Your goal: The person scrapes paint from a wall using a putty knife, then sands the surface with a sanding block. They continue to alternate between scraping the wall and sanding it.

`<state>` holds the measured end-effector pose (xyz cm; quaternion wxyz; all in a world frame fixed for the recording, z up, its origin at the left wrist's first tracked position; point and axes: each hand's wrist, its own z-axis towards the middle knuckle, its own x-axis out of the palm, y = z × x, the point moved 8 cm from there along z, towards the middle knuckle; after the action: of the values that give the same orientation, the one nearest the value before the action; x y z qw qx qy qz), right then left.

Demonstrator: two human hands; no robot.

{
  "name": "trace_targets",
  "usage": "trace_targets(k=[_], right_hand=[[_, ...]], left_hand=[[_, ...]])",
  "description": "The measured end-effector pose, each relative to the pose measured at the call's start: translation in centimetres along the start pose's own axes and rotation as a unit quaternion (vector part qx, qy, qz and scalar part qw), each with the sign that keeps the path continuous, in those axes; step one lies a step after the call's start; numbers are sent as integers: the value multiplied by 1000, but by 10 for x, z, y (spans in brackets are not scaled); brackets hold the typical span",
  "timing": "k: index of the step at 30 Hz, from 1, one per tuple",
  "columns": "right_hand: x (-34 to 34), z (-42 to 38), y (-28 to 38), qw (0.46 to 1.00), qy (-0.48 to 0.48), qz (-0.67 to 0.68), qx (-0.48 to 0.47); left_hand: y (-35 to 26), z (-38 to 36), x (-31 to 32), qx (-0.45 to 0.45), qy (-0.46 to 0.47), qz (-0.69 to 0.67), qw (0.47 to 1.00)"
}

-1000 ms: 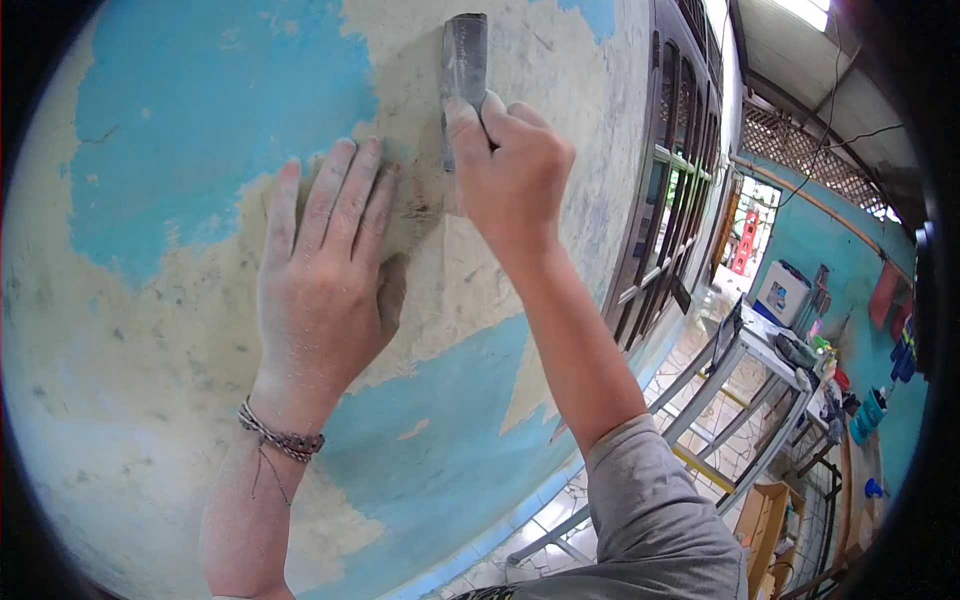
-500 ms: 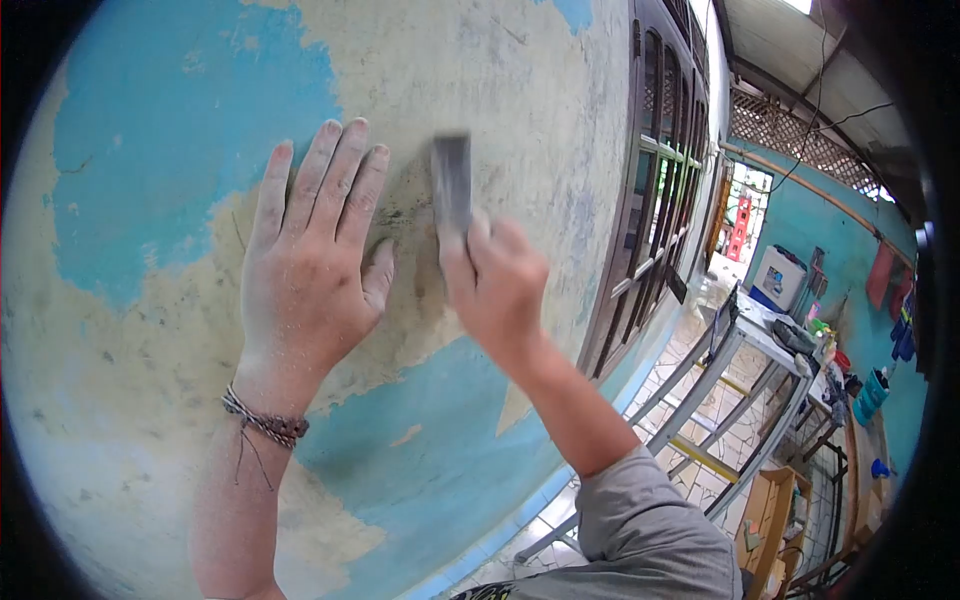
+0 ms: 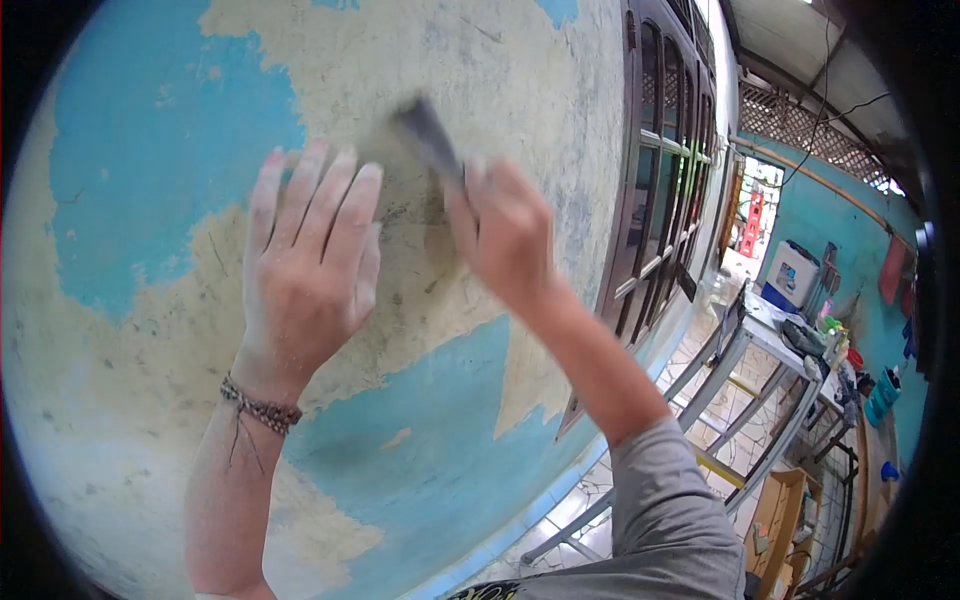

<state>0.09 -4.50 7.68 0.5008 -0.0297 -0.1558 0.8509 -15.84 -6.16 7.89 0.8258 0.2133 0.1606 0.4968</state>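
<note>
My right hand [image 3: 508, 235] grips a paint scraper [image 3: 428, 136], its flat grey blade slanting up and left over the bare cream part of the wall [image 3: 400, 50]. Motion blurs the blade a little, and the handle is hidden inside my fist. To the left, my left hand [image 3: 308, 265] lies flat near the wall, fingers stretched upward and dusted with pale powder. A braided bracelet [image 3: 262, 410] circles that wrist. Blue paint [image 3: 160, 160] covers the wall in ragged patches, with another patch [image 3: 410, 415] below the hands. Dark smudges mark the cream surface between my hands.
A dark wooden window frame with glass panes [image 3: 660, 170] is set in the wall at right. Beyond it stands a metal stepladder [image 3: 735, 400] on the tiled floor. A wooden box [image 3: 775, 525], a white and blue cooler [image 3: 790, 275] and a cluttered table lie further right.
The scraper has swung from upright to slanting left, and its tip has moved up and left. My right hand has risen slightly. My left hand's fingers have moved slightly down and closer together.
</note>
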Motion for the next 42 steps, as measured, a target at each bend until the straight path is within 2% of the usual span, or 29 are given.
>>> trace_targets(k=[3, 4, 7, 10, 13, 16, 19, 24, 25, 28, 30, 31, 32, 35, 37, 39, 40, 42], right_hand=[[-1, 39, -12, 998, -9, -9, -57], [3, 20, -12, 998, 21, -30, -59], [-3, -54, -1, 997, 55, -8, -61], [-5, -44, -12, 995, 56, -24, -84], [-1, -5, -30, 994, 47, -41, -94], [-3, -27, -31, 996, 24, -1, -87], [0, -47, -36, 994, 11, 38, -97], [9, 30, -59, 991, -32, 71, -107], [12, 35, -61, 991, -37, 75, -105], [9, -14, -50, 992, -33, 82, -90], [8, -36, -48, 991, -21, 98, -88], [9, -29, -50, 991, -24, 91, -96], [13, -14, -57, 991, -25, 83, -99], [11, 24, -69, 991, -32, 85, -101], [9, 20, -70, 991, -22, 94, -97], [8, -17, -63, 990, -20, 105, -92], [3, -31, -58, 989, -15, 117, -90], [7, -33, -60, 989, -17, 110, -98]], left_hand=[[-13, 37, 0, 26, -46, -3, 999], [-16, 44, -2, 32, -58, -2, 998], [-33, 41, 17, 111, 42, 14, 993], [-37, 38, 27, 108, 73, 25, 991], [-27, 65, 22, 88, 32, 56, 994], [-37, 58, 31, 111, 69, 54, 990], [-61, 25, 38, 106, 62, 69, 990], [-26, 83, 30, 23, -3, 84, 996], [-28, 80, 32, 32, -1, 87, 996], [-48, 45, 37, 60, -12, 76, 995], [-52, 31, 44, 38, 23, 69, 997], [-53, 29, 46, 25, 41, 66, 997], [-51, 41, 44, 29, 1, 85, 996], [-32, 79, 44, -4, -26, 115, 993], [-39, 69, 49, 5, -20, 111, 994], [-58, 36, 51, 31, -16, 111, 993], [-66, 24, 52, 29, 11, 83, 996], [-59, 31, 53, 1, 2, 72, 997]])
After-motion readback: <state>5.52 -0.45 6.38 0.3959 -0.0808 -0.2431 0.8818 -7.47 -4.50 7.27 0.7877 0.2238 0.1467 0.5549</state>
